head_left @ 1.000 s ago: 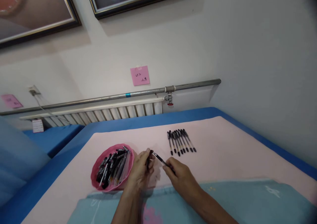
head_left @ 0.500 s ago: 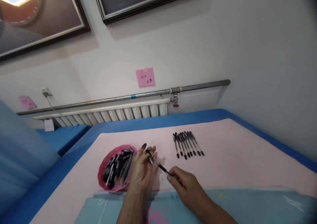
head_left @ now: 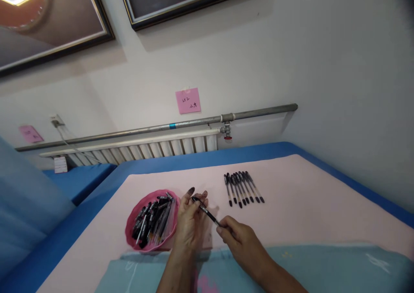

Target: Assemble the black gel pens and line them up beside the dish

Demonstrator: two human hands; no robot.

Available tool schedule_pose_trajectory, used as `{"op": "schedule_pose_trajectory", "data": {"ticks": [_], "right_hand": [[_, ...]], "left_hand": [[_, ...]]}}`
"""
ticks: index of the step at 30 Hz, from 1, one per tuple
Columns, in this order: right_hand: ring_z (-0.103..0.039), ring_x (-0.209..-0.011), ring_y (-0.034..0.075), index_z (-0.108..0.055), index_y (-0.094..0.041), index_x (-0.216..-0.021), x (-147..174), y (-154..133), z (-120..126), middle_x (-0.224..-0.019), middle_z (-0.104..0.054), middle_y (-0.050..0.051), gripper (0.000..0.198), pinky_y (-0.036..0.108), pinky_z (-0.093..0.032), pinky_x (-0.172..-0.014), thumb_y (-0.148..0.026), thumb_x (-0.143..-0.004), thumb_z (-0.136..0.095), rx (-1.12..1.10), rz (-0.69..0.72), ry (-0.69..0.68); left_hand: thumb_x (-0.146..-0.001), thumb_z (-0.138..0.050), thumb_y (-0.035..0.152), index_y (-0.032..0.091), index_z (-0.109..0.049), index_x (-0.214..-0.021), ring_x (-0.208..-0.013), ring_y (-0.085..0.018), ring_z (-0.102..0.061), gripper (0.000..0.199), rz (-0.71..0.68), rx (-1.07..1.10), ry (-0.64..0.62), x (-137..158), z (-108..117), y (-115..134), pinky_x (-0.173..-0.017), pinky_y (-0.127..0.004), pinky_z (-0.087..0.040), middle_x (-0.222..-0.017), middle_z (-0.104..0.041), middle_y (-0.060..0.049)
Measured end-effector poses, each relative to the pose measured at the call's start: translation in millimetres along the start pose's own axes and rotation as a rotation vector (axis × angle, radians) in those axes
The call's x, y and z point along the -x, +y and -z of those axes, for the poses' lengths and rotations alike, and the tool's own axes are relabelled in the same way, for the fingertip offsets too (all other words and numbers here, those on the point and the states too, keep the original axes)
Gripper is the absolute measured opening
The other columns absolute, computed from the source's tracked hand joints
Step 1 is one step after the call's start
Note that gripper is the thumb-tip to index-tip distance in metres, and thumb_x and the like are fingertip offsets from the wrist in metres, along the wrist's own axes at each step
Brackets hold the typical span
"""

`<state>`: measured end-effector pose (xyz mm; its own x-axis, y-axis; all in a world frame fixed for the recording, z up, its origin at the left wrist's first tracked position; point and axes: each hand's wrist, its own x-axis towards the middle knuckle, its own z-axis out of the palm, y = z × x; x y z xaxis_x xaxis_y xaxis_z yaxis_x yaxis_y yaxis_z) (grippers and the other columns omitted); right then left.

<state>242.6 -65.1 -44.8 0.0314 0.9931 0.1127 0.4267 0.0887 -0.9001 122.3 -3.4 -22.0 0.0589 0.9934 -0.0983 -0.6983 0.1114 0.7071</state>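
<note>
My left hand [head_left: 190,217], with dark stains on its fingertips, is closed on a black pen cap [head_left: 198,200]. From the right, my right hand [head_left: 237,237] grips the barrel of a black gel pen [head_left: 210,215]. The pen's tip end now meets the cap, and the two line up at a slant; how far the tip sits inside cannot be told. Left of my left hand stands a pink basket [head_left: 129,224] holding black caps and clear pen parts [head_left: 157,219]. Beyond my right hand lies a row of several capped pens [head_left: 242,189].
Pink paper [head_left: 310,198] covers most of the blue table [head_left: 207,158]. A teal cloth [head_left: 317,263] lies along the near edge. Behind the table are a white radiator [head_left: 155,149] and a metal pipe [head_left: 261,112]. A blue curtain [head_left: 26,219] hangs at the left.
The pen in my right hand has moved up and left, closing the gap to the cap in my left hand. The camera view has shifted slightly.
</note>
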Motion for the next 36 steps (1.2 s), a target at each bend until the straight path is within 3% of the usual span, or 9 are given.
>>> {"op": "schedule_pose_trajectory", "data": {"ticks": [8, 16, 20, 22, 25, 28, 31, 36], "right_hand": [[-0.042, -0.05, 0.011, -0.045, -0.022, -0.064, -1.9, 0.6, -0.1, -0.055, -0.046, -0.005, 0.017, 0.02, -0.035, -0.047, -0.028, -0.08, -0.045, -0.084, -0.043, 0.022], [-0.046, -0.047, 0.011, -0.053, -0.021, -0.069, -11.4, 12.9, 15.6, -0.054, -0.048, -0.005, 0.019, 0.021, -0.037, -0.044, -0.029, -0.08, -0.041, -0.022, -0.076, 0.134], [-0.054, -0.052, 0.015, -0.06, -0.019, -0.092, -26.7, 39.5, 48.3, -0.056, -0.054, -0.002, 0.029, 0.025, -0.043, -0.049, -0.024, -0.082, -0.034, 0.114, -0.111, 0.31], [-0.06, -0.069, 0.018, -0.059, -0.018, -0.102, -35.2, 54.5, 67.5, -0.072, -0.061, 0.002, 0.032, 0.029, -0.047, -0.06, -0.023, -0.083, -0.033, 0.217, -0.11, 0.414], [-0.058, -0.095, 0.021, -0.059, -0.019, -0.104, -46.4, 74.0, 90.4, -0.097, -0.062, 0.008, 0.029, 0.036, -0.046, -0.081, -0.017, -0.085, -0.037, 0.386, -0.108, 0.511], [-0.057, -0.098, 0.02, -0.058, -0.018, -0.107, -54.9, 87.1, 101.8, -0.107, -0.06, 0.008, 0.022, 0.039, -0.046, -0.085, -0.023, -0.089, -0.047, 0.531, -0.124, 0.541], [-0.058, -0.096, 0.019, -0.055, -0.018, -0.112, -60.3, 93.4, 104.9, -0.115, -0.057, 0.007, 0.027, 0.041, -0.049, -0.082, -0.03, -0.089, -0.052, 0.657, -0.156, 0.548], [-0.059, -0.095, 0.018, -0.056, -0.018, -0.111, -62.9, 91.3, 105.0, -0.114, -0.058, 0.007, 0.026, 0.039, -0.049, -0.081, -0.031, -0.089, -0.051, 0.828, -0.218, 0.512]], "left_hand": [[-0.061, -0.074, 0.015, 0.019, -0.054, -0.095, -0.098, -0.02, -0.062, 0.04, 0.084, -0.042, -0.119, 3.7, 3.6, -17.5, -0.088, -0.031, -0.044, -0.083, -0.065, -0.002], [-0.067, -0.072, 0.025, 0.018, -0.055, -0.099, -0.099, -0.021, -0.061, 0.038, 0.092, -0.125, -0.016, 2.2, 2.6, -8.1, -0.088, -0.035, -0.046, -0.104, -0.064, -0.009], [-0.064, -0.073, 0.024, 0.018, -0.057, -0.092, -0.092, -0.02, -0.063, 0.033, 0.093, -0.187, 0.058, 2.9, 1.4, 2.6, -0.079, -0.031, -0.048, -0.102, -0.064, -0.009], [-0.062, -0.073, 0.023, 0.018, -0.058, -0.091, -0.089, -0.02, -0.064, 0.033, 0.081, -0.202, 0.07, 2.4, 2.7, 6.3, -0.076, -0.03, -0.049, -0.1, -0.065, -0.009], [-0.06, -0.073, 0.022, 0.017, -0.059, -0.089, -0.086, -0.019, -0.064, 0.032, 0.05, -0.222, 0.09, 0.3, 6.7, 9.7, -0.074, -0.03, -0.049, -0.097, -0.066, -0.008], [-0.059, -0.073, 0.021, 0.016, -0.061, -0.087, -0.084, -0.018, -0.064, 0.031, 0.039, -0.244, 0.096, -1.1, 9.8, 10.4, -0.072, -0.029, -0.049, -0.095, -0.066, -0.008], [-0.058, -0.074, 0.022, 0.015, -0.061, -0.085, -0.082, -0.018, -0.064, 0.031, 0.045, -0.258, 0.081, -0.5, 9.5, 8.7, -0.072, -0.029, -0.049, -0.095, -0.066, -0.008], [-0.058, -0.073, 0.025, 0.014, -0.062, -0.087, -0.081, -0.018, -0.062, 0.032, 0.046, -0.348, 0.061, 1.2, 5.4, 2.9, -0.069, -0.029, -0.048, -0.097, -0.065, -0.01]]}}
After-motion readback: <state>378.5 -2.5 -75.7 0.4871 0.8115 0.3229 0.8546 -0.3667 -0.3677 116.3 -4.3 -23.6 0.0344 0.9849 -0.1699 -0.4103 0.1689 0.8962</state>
